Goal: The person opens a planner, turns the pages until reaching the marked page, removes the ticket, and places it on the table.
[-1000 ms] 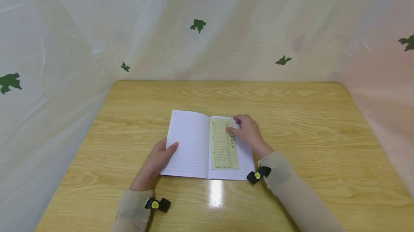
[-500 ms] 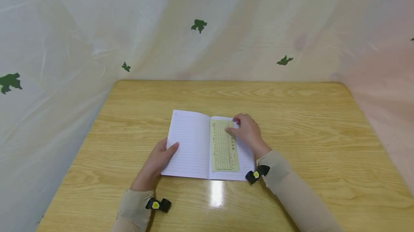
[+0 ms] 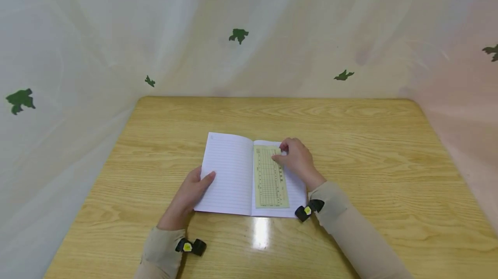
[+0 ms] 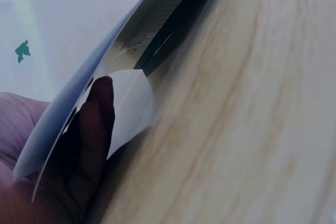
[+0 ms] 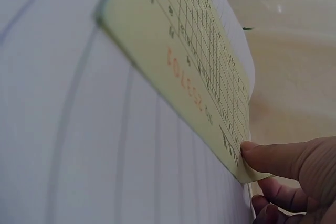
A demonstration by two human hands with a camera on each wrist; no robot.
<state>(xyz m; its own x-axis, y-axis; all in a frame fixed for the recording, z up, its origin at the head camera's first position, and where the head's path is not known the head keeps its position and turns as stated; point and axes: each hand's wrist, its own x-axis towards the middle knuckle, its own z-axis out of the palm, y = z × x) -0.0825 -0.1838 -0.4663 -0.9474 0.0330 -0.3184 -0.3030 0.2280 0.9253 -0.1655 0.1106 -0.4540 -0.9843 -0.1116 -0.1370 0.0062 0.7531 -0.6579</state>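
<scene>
An open lined notebook [image 3: 227,171] lies in front of me in the head view. On its right page is a pale yellow printed form slip [image 3: 268,179], lengthwise along the fold. My left hand [image 3: 191,190] grips the notebook's left side, thumb on top; in the left wrist view its fingers [image 4: 97,124] are curled beneath the raised pages [image 4: 79,95]. My right hand [image 3: 298,160] pinches the slip at its far right corner. In the right wrist view the thumb [image 5: 275,159] presses on the slip [image 5: 184,61], with fingers behind it.
The notebook lies on a wooden table [image 3: 369,149] with rounded far corners. A pale curtain [image 3: 288,45] with green bird shapes hangs behind and at both sides. Black camera straps [image 3: 190,246] sit on both wrists.
The yellow slip has shifted slightly toward me and a little to the right on the page. Both hands have stayed almost in place.
</scene>
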